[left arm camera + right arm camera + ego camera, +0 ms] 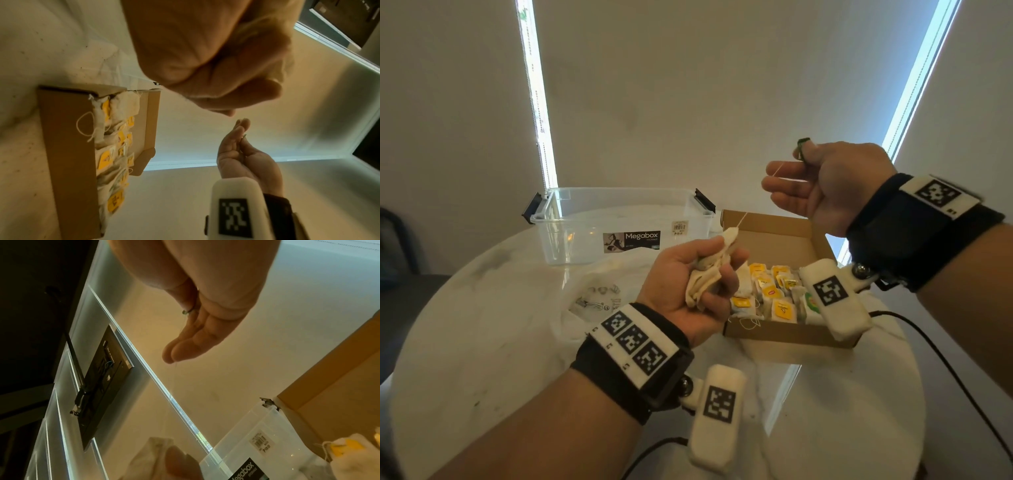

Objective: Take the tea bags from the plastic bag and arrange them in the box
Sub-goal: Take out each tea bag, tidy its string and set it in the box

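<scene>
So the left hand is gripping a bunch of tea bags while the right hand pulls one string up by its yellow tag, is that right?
Not quite. The left hand does grip the white paper tea bags, and the right hand pulls the thin white string up, but the small paper tag is green, not yellow, as the head view shows.

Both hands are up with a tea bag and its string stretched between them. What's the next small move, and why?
Probably bring the right hand, pinching the green tag, toward the left hand to slacken the string: it runs taut from the tea bags gripped there above the cardboard box.
</scene>
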